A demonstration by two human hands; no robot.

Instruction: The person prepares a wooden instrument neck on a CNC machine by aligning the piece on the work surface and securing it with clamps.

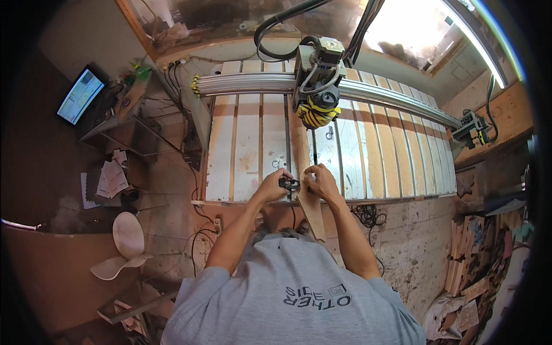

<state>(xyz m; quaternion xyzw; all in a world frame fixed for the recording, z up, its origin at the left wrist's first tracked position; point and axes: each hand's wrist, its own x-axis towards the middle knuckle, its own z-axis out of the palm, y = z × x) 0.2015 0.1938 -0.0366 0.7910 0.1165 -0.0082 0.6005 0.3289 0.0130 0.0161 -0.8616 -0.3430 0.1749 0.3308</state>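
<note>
Wood (311, 209), a tan board tapering toward the person, is lying on the slatted white-and-tan tabletop (247, 149), its near end projecting past the front edge toward the person's grey T-shirt (310, 287). Its far end is blending with the slats, so one cannot tell where it stops.

The left hand (272, 186) is working just left of the wood, its grip pinching a small black fitting (291, 184) between thumb and fingers. The right hand (324, 183) is curling in from the other side, its fingertips bending down at the wood's right edge; whether that grip is pinching the wood or only resting there, one cannot tell. A thin black bar (315, 154) is running away from the person just beyond the right hand.

Farther back, a machine head (318, 83) with a yellow-and-black striped cover (317, 115) is hanging from a metal crossbeam (247, 84) that is spanning the tabletop. A lit screen (81, 95) is standing well off to the left, a white chair (127, 236) is sitting nearer on that side, and a dark coiled cable (368, 215) is lying right of the right forearm.
</note>
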